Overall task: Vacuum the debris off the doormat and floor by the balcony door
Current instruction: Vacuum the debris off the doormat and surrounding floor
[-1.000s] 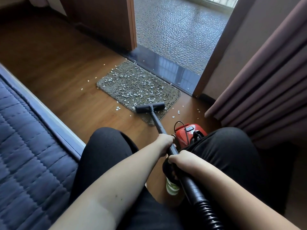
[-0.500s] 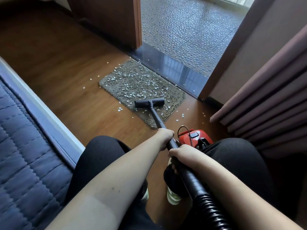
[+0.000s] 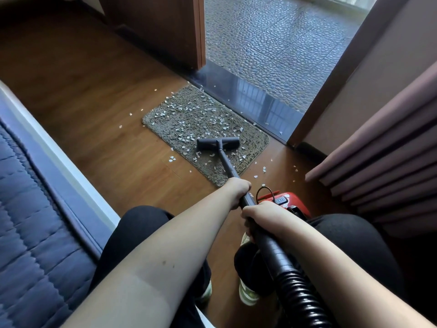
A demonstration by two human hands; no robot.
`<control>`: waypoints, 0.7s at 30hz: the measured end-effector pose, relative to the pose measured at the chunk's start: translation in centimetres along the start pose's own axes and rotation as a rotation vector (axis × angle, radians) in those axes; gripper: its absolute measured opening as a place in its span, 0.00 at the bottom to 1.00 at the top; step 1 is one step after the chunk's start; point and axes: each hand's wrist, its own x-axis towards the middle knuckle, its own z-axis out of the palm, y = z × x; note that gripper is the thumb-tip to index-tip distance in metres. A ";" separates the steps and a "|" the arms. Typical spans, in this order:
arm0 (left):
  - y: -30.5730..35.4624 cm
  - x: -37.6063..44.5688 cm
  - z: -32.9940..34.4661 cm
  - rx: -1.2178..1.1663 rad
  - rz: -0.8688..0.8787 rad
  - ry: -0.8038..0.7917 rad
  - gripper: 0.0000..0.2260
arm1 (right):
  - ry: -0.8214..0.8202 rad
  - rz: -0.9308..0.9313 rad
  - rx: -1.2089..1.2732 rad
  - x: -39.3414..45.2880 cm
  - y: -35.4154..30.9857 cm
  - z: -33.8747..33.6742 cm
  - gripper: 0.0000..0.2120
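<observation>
Gripping vacuum wand (image 3: 226,163) with left hand (image 3: 237,188) and right hand (image 3: 261,215) wrapped tight, aimed away toward doormat (image 3: 250,147), floor head (image 3: 218,143) sitting crosswise.

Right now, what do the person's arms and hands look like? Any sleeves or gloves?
No sleeves in view and no gloves: both forearms are bare, and so are the left hand and right hand. No watch or rings show. The left forearm has two small dark marks.

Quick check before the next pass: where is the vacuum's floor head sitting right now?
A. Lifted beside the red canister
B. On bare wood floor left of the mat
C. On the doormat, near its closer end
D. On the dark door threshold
C: the floor head rests on the doormat, near its closer end, with white debris spread beyond it toward the door.
</observation>
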 end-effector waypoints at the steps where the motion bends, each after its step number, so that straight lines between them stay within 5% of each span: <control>1: 0.4 0.1 -0.1 -0.004 0.003 0.002 0.06 | -0.001 -0.002 0.003 0.3 -0.3 0.0 0.02; 7: 2.4 1.7 -1.0 -0.004 0.032 0.029 0.02 | 0.014 -0.026 0.044 2.3 -2.4 0.0 0.05; 21: 4.6 3.4 -3.2 0.016 0.033 0.047 0.10 | -0.011 -0.054 0.057 4.5 -4.8 1.1 0.04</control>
